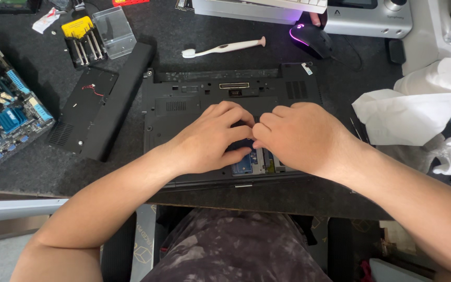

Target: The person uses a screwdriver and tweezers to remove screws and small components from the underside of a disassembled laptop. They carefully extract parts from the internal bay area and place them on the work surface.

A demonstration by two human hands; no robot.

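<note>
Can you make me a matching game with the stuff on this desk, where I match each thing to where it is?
Things:
1. toothbrush
2. circuit board
3. screwdriver set
4. tissue

Places:
A. far left edge of the desk
B. right of the laptop
C. just beyond the laptop, in the middle
D. far left corner, next to a clear lid

Pairs: 1-C, 2-A, 3-D, 4-B
</note>
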